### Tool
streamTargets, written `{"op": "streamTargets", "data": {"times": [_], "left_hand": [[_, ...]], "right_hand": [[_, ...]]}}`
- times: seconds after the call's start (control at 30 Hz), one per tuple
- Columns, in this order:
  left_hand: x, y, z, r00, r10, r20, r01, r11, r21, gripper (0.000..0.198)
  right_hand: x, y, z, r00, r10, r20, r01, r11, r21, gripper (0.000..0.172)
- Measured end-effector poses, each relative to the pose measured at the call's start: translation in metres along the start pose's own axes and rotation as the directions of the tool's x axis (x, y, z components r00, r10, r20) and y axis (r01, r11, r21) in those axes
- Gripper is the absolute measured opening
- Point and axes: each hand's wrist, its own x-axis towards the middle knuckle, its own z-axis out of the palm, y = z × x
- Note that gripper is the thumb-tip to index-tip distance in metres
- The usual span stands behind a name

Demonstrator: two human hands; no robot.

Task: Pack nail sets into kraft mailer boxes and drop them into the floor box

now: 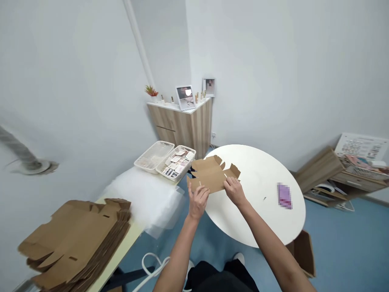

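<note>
A partly folded brown cardboard box (pixel 209 178) is held up at the left edge of the round white table (pixel 252 215). Several of its flaps stand raised. My left hand (pixel 198 198) grips its near left edge, close to a narrow slot. At the near right corner, the fingers of my right hand (pixel 233 189) are closed on the cardboard beside another slot. Most of the box's far side is visible, while my fingers cover parts of the near edge.
A stack of flat cardboard boxes (pixel 75 243) lies on the left table, with translucent plastic sheets (pixel 146 194) behind it. Two white baskets (pixel 177 162) stand further back. A blurred purple packet (pixel 285 196) rests on the round table. An open carton (pixel 304 253) sits on the floor.
</note>
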Motion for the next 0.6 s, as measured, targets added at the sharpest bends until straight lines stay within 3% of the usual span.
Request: {"op": "streamTargets", "data": {"times": [0.17, 0.33, 0.43, 0.6], "left_hand": [[-0.003, 0.048, 0.096, 0.987, 0.075, 0.14, -0.06, 0.992, -0.107, 0.029], [-0.03, 0.073, 0.171, 0.956, 0.061, 0.287, -0.023, 0.991, -0.132, 0.03], [-0.051, 0.075, 0.191, 0.931, 0.016, 0.365, 0.033, 0.992, -0.125, 0.031], [-0.078, 0.061, 0.197, 0.877, 0.051, 0.479, 0.029, 0.987, -0.158, 0.045]], "right_hand": [[-0.094, 0.067, 0.025, 0.978, 0.158, 0.136, -0.154, 0.987, -0.036, 0.037], [-0.176, 0.096, 0.053, 0.94, 0.209, 0.27, -0.203, 0.978, -0.051, 0.034], [-0.207, 0.098, 0.063, 0.926, 0.166, 0.34, -0.173, 0.985, -0.011, 0.031], [-0.234, 0.09, 0.077, 0.895, 0.171, 0.412, -0.214, 0.975, 0.059, 0.03]]}}
